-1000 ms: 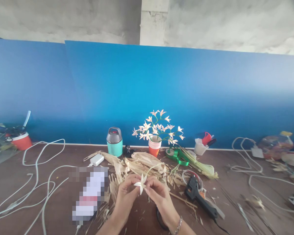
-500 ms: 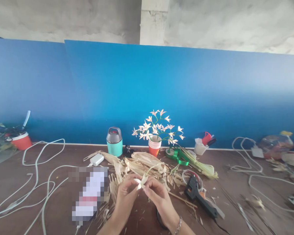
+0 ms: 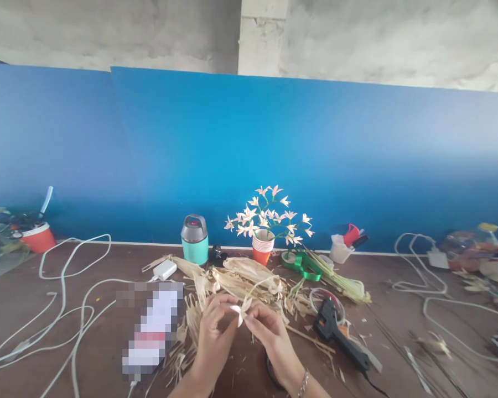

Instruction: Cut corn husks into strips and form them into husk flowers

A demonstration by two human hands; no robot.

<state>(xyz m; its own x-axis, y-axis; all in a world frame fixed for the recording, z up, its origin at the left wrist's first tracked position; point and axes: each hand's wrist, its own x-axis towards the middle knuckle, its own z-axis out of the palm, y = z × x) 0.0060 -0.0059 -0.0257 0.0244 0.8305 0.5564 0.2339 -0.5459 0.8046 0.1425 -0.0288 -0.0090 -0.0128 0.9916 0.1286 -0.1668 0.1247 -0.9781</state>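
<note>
While your right hand (image 3: 265,325) pinches the white flower (image 3: 241,313) above the table (image 3: 232,382), your left hand (image 3: 216,321) curls by its petals (image 3: 239,319) — whether gripping, I cannot tell; this seems petal shaping, next needing gentle pressure.

- Dark brown table (image 3: 102,354), wide.
- Standing along far edge, left to right: teal flask (image 3: 195,250) with grey lid, stack of paper cups (image 3: 263,257), white cup (image 3: 339,252).
- Spread across middle: dry husks (image 3: 249,268), pale, in loose heap.
- Right of heap: green ribbon (image 3: 311,275), just beside bundle of pale green stalks (image 3: 344,282).
- Nearer, at right: black glue gun (image 3: 340,338), lying flat.
- Left of heap: white charger (image 3: 165,270); nearer, flat object (image 3: 151,326), face blurred out.
- Far left: white cables (image 3: 73,365), loosely looped.
- Far right: white plug (image 3: 439,258).
</note>
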